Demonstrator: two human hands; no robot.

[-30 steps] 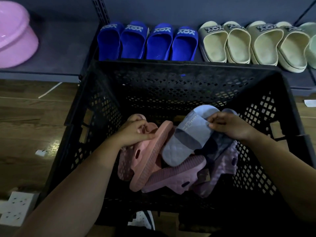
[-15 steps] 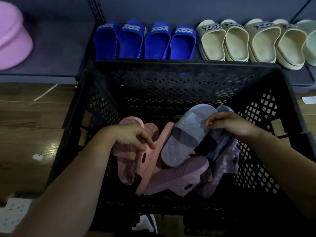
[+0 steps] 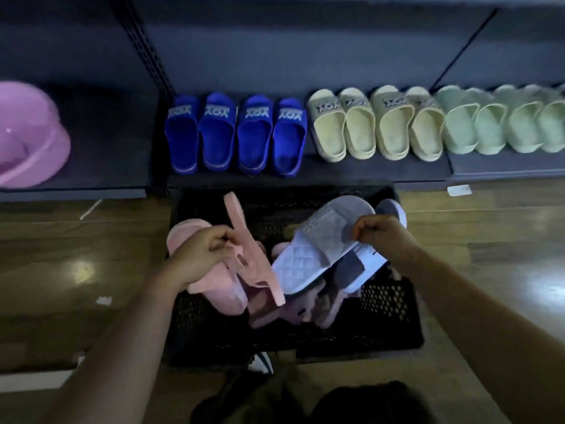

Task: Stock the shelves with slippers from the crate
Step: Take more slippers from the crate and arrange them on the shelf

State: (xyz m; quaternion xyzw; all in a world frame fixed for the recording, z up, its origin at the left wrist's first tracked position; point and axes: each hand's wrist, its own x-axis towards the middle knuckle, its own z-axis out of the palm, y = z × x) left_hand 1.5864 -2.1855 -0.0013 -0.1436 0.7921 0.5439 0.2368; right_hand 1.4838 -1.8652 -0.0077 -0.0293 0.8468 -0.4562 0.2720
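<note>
At the far left a pink basin [image 3: 27,136] sits on the dark shelf [image 3: 107,185], tipped toward the camera. Right of the perforated upright [image 3: 143,47], the same low shelf carries four blue slippers [image 3: 235,136] side by side, heels toward the person, then four cream slippers [image 3: 376,123], then pale green slippers [image 3: 501,120] running out of view at the right edge.

The black mesh crate [image 3: 388,301] stands on the wooden floor just in front of the shelf. Over its left part the left hand [image 3: 198,252] grips a pair of pink slippers [image 3: 253,264], fingers curled round the strap area. One slipper stands on its edge, its toe above the knuckles and its heel slanting down to the right below the hand; the other lies behind the hand, its rounded end showing to the left of the wrist.

Low in the crate, between the two hands, lie mauve slippers [image 3: 293,310] in a loose heap.

Over the crate's right part the right hand [image 3: 379,234] pinches the strap of a lavender slipper [image 3: 308,255], fingers curled tight on it. That slipper reaches down and to the left from the grip, quilted footbed up. A second slipper of the pair lies under it, its toe peeking out beyond the knuckles.

A white label [image 3: 457,190] lies on the floor right of the crate
</note>
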